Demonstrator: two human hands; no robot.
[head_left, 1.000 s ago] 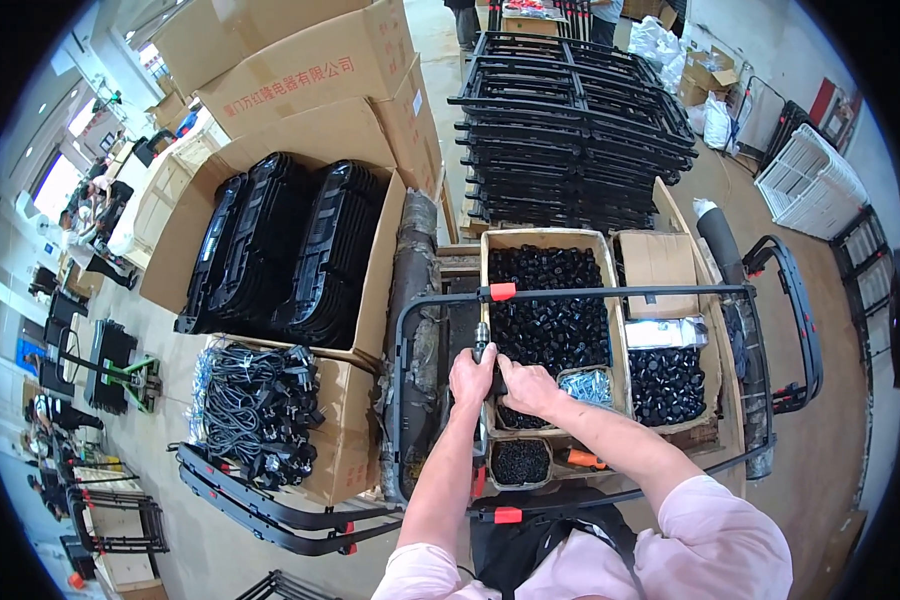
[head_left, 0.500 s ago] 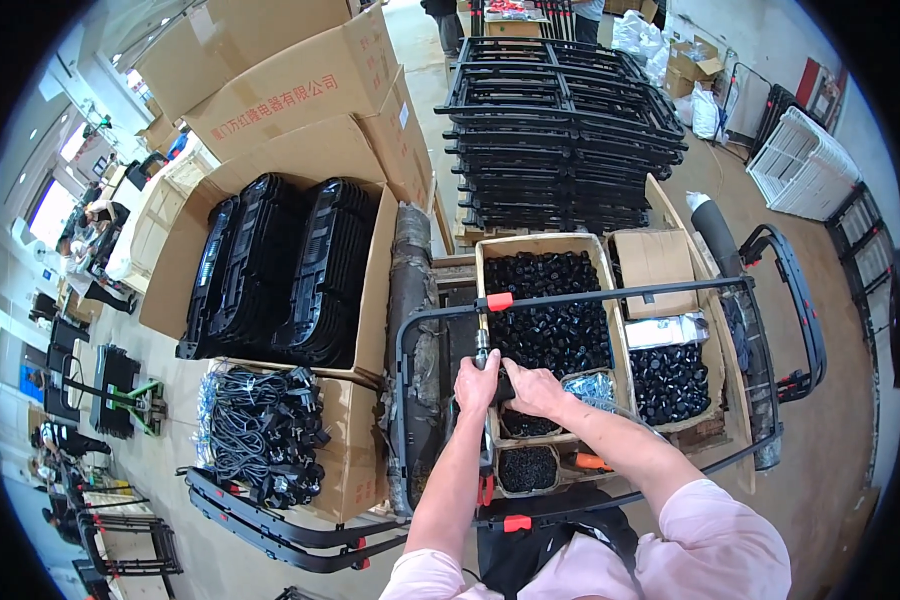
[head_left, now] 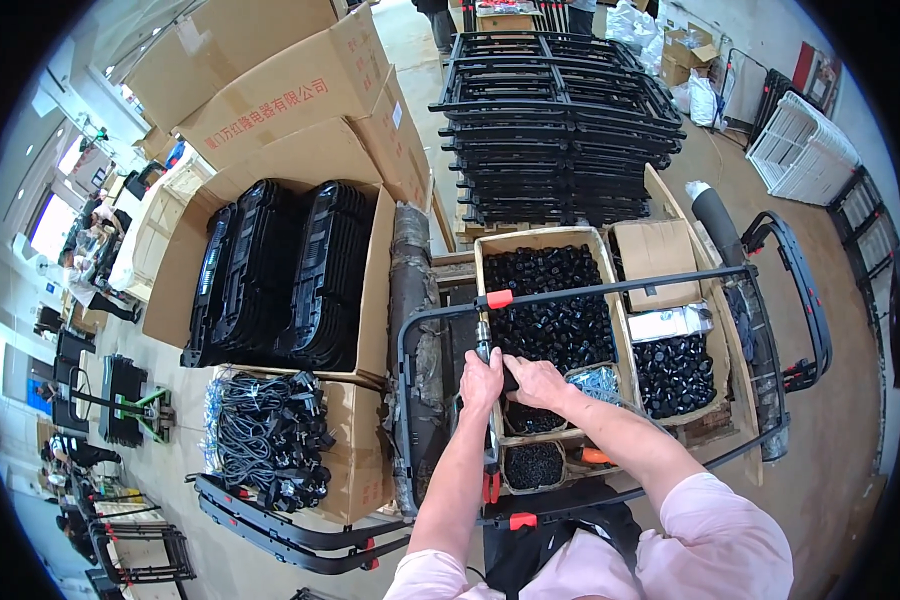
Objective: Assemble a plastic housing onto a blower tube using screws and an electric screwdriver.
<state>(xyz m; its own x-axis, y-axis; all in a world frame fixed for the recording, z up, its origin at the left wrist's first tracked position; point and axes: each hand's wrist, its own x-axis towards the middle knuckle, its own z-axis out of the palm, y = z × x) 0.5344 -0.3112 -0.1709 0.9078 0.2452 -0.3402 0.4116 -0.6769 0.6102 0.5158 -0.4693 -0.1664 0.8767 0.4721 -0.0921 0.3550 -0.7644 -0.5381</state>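
My left hand is closed around the body of a power drill. From the right, my right hand grips its dark handle, which my fingers mostly hide. The drill's tip points away from me, up to a red clip on the far bar of a black rectangular metal frame. Whether the tip touches a screw is too small to tell. The frame lies across open boxes, and a second red clip sits on its near bar, close to my body.
Under the frame are a box of black plastic caps, another caps box, a bag of silver screws and a tray of small black screws. Leftward stand bundled cables and a carton of black panels. Stacked black frames stand beyond.
The view has shifted slightly. Both hands keep their hold on the drill, and its tip stays by the far red clip.
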